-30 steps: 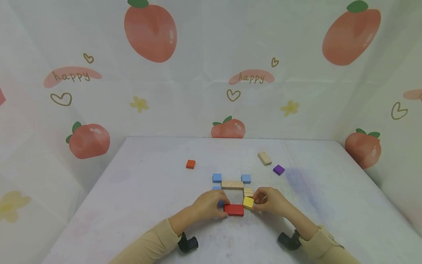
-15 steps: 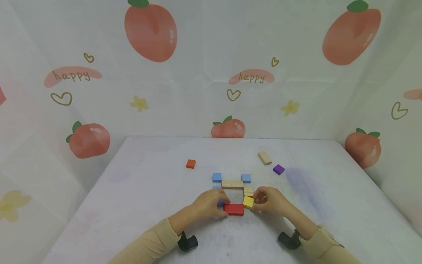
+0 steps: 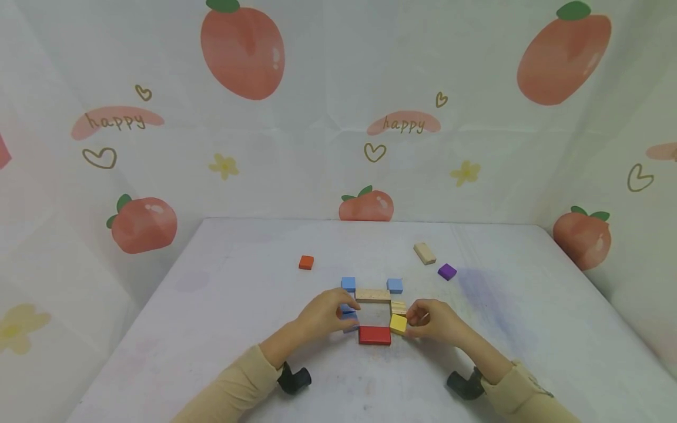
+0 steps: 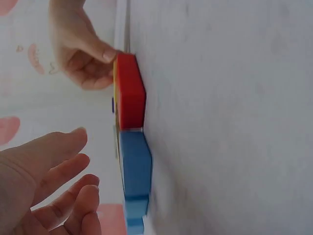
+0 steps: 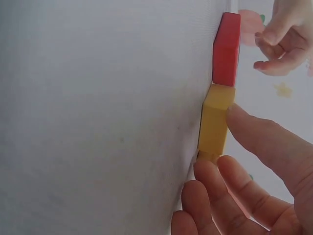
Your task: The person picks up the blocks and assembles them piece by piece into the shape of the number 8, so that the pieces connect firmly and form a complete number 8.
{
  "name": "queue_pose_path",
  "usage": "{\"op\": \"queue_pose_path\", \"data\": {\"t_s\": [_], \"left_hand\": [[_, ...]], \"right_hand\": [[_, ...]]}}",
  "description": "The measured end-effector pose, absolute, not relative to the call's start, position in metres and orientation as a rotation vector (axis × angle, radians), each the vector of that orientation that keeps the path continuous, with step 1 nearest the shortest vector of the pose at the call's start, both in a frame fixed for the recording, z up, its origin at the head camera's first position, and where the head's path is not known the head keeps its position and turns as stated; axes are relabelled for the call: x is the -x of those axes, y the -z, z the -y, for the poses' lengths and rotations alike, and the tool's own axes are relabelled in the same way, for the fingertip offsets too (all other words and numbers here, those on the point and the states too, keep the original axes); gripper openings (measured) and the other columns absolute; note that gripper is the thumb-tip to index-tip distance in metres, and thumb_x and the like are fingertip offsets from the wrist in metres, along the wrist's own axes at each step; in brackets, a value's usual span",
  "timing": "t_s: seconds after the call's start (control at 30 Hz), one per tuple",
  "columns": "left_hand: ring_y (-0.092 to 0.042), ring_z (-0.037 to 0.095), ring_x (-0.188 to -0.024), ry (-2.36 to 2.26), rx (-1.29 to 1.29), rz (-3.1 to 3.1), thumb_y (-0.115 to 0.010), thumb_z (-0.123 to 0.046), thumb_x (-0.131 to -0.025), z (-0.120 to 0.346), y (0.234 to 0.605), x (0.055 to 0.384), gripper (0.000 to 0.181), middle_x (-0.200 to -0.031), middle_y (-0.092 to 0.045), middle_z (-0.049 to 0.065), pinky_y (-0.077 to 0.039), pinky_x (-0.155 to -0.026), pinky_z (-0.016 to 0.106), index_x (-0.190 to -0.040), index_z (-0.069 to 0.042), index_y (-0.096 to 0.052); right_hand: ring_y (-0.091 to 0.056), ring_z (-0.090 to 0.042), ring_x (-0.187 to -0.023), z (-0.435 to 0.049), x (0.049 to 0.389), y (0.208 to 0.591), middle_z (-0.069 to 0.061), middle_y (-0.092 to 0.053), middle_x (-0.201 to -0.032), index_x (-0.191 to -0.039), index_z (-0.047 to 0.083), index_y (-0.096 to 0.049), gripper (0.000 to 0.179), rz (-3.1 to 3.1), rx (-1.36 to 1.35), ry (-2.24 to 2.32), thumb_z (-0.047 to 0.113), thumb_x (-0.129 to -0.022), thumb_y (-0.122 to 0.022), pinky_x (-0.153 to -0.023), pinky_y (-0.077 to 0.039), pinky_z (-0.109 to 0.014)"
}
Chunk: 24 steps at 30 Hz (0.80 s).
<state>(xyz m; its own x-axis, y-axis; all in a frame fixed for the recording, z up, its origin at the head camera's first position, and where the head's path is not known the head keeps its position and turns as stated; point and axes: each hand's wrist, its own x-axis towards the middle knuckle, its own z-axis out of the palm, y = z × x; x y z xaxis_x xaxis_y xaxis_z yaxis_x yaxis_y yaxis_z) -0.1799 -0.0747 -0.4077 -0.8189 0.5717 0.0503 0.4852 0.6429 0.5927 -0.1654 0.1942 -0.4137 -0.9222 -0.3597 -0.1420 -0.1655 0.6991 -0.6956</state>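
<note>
Small flat blocks form a ring on the table. A red block (image 3: 374, 335) makes its near side, and a yellow block (image 3: 399, 324) the near right corner. My right hand (image 3: 435, 322) has its thumb and fingertips at the yellow block; in the right wrist view the thumb (image 5: 254, 129) touches its edge. A striped wooden block (image 3: 398, 307) sits just behind it. My left hand (image 3: 322, 314) hovers, fingers apart and holding nothing, over the left-side blue blocks (image 3: 349, 323), partly hiding them. In the left wrist view a gap separates that hand from the blue block (image 4: 136, 164).
A wooden plank (image 3: 372, 295) closes the ring's far side, between two blue blocks, one being the right blue block (image 3: 394, 286). Farther back lie an orange block (image 3: 306, 262), a pale wooden block (image 3: 425, 253) and a purple block (image 3: 447, 271). A printed cloth hangs behind.
My left hand has let go of the red block and moved left and slightly away, uncovering more of the blue blocks. My right hand and the blocks have stayed in place.
</note>
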Motion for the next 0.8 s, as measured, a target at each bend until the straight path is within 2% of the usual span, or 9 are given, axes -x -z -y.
{"op": "queue_pose_path", "data": {"t_s": [0.2, 0.4, 0.8], "left_hand": [[-0.049, 0.009, -0.070, -1.073, -0.802, -2.711, -0.070, -0.015, -0.083, 0.090, 0.411, 0.192, 0.023, -0.099, -0.065, 0.008, -0.042, -0.060, 0.017, -0.104, -0.006, -0.068], [-0.052, 0.009, -0.075, -1.055, -0.703, -2.725, -0.068, -0.016, -0.084, 0.099, 0.415, 0.201, 0.026, -0.102, -0.064, 0.007, -0.045, -0.064, 0.016, -0.109, -0.008, -0.066], [-0.053, 0.011, -0.080, -0.978, -0.669, -2.687, -0.070, -0.017, -0.083, 0.100, 0.421, 0.208, 0.029, -0.101, -0.065, 0.006, -0.046, -0.069, 0.020, -0.110, -0.008, -0.066]], "right_hand": [[-0.055, -0.011, -0.072, -0.200, 0.170, 0.413, 0.000, -0.063, -0.080, -0.088, 0.007, -0.062, 0.019, -2.687, 0.480, 1.010, 0.019, -0.078, -0.074, -0.062, -0.047, -0.020], [-0.056, -0.012, -0.076, -0.208, 0.181, 0.410, 0.000, -0.063, -0.081, -0.087, 0.008, -0.063, 0.017, -2.755, 0.444, 0.991, 0.022, -0.081, -0.071, -0.067, -0.048, -0.023], [-0.062, -0.023, -0.080, -0.235, 0.212, 0.402, -0.014, -0.067, -0.085, -0.090, -0.003, -0.064, 0.021, -2.907, 0.306, 0.985, 0.017, -0.082, -0.069, -0.066, -0.049, -0.028]]}}
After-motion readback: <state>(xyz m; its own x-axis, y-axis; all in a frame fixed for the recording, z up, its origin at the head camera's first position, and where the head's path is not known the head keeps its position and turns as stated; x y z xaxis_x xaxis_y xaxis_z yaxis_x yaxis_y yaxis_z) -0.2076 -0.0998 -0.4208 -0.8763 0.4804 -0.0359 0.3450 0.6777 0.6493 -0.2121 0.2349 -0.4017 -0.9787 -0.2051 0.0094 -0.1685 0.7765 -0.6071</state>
